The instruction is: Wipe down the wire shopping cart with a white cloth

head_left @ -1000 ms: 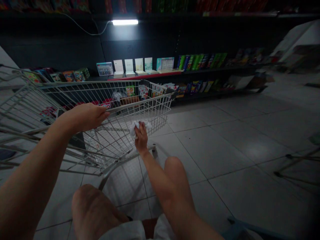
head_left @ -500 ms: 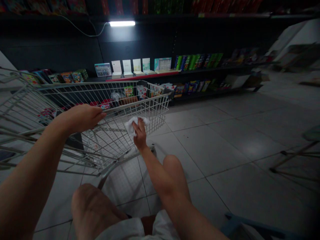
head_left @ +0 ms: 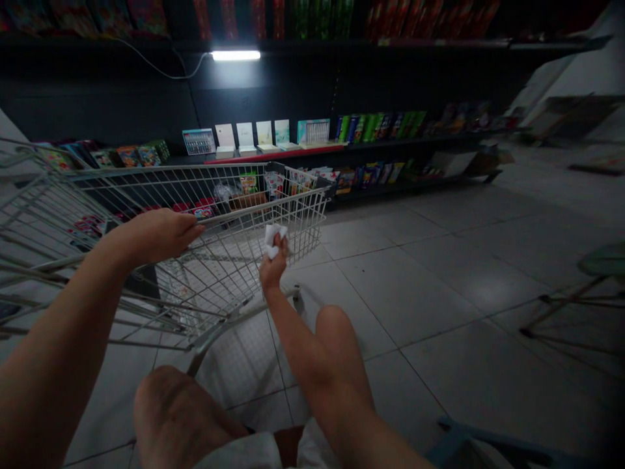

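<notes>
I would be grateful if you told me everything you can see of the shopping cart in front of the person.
The shopping cart is a pale metal wire basket on a tubular frame, with one small caster showing on the tiled floor. It looks empty; shelf goods show through its mesh. The left hand grips the near side's top rim, and the right hand presses a crumpled white cloth against that side's mesh.
</notes>
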The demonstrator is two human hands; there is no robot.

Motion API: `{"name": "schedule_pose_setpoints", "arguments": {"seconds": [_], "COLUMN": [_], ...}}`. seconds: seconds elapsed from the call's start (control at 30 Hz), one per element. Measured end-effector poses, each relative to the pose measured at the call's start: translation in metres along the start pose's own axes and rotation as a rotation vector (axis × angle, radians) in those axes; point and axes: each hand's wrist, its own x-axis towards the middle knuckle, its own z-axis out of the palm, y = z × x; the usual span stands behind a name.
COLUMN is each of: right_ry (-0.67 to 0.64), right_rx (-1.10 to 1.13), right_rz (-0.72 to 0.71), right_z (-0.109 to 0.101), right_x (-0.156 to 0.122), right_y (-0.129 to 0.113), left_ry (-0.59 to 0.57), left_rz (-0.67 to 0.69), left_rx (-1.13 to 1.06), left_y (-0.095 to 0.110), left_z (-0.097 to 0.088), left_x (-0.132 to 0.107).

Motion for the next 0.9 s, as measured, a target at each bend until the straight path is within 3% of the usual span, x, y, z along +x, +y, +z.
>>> {"name": "schedule_pose_setpoints", "arguments": {"seconds": [0.07, 0.2, 0.27, 0.33, 0.4, 0.43, 0.5, 0.57, 0.63, 0.7, 0.83, 0.9], "right_ry": [0.059, -0.111, -0.043, 0.143, 0.304, 0.325, 0.225, 0.003, -0.167, -0.216, -0.065, -0.011], "right_rx": [0.045, 0.178, 0.231, 0.235, 0.176, 0.129, 0.014, -0.097, -0.159, -0.171, -0.17, -0.16], "right_rz": [0.045, -0.125, -0.127, -0.072, -0.035, -0.044, -0.148, -0.333, -0.484, -0.501, -0.196, -0.144], "right_z": [0.01, -0.006, -0.027, -0.046, -0.055, -0.055, -0.049, -0.043, -0.044, -0.054, -0.076, -0.074], "right_x": [-0.023, -0.057, -0.04, -0.003, 0.039, 0.057, 0.077, 0.084, 0.087, 0.1, 0.137, 0.141], "right_y": [-0.013, -0.015, -0.008, -0.007, -0.023, -0.038, -0.076, -0.111, -0.123, -0.106, -0.042, -0.039], "left_ry": [0.0, 0.022, 0.041, 0.055, 0.064, 0.066, 0.046, 0.019, 0.012, 0.029, 0.045, 0.037], "left_rz": [0.003, 0.005, 0.005, 0.006, 0.006, 0.011, 0.002, 0.002, 0.01, 0.014, -0.019, -0.029], "left_rx": [0.026, 0.026, 0.0, -0.024, -0.032, -0.03, -0.002, 0.044, 0.082, 0.082, 0.023, 0.018], "left_y": [-0.002, -0.008, -0.01, -0.011, -0.01, -0.009, -0.006, -0.004, -0.004, -0.004, -0.007, -0.007], "left_z": [0.002, 0.007, 0.01, 0.012, 0.011, 0.011, 0.009, 0.007, 0.006, 0.007, 0.01, 0.01], "left_x": [0.002, 0.006, 0.008, 0.009, 0.009, 0.008, 0.007, 0.005, 0.004, 0.004, 0.007, 0.008]}}
